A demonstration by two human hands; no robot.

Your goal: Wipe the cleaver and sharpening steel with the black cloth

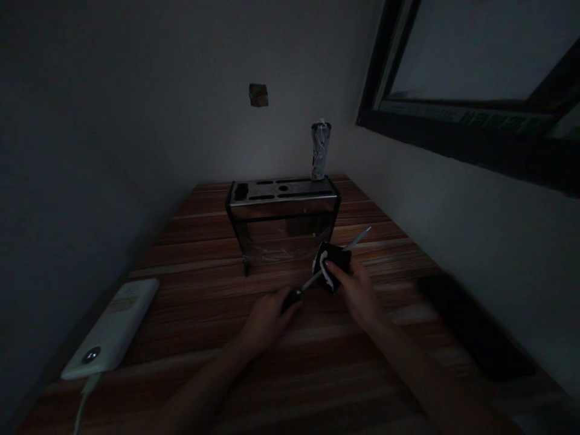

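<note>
My left hand (267, 317) is closed round the black handle of a knife (357, 237), whose thin blade runs up and to the right. My right hand (357, 290) pinches a dark cloth with a white edge (330, 266) wrapped over the middle of the blade. Both hands hover just in front of a metal knife block with slots on top (281, 211), which stands on the striped wooden table (317, 362).
A white power bank (113, 329) with a cable lies at the table's left edge. A tall dark cup (320, 151) stands behind the block near the wall. A dark flat object (475, 332) lies by the right wall under a window frame (453, 130). The room is dim.
</note>
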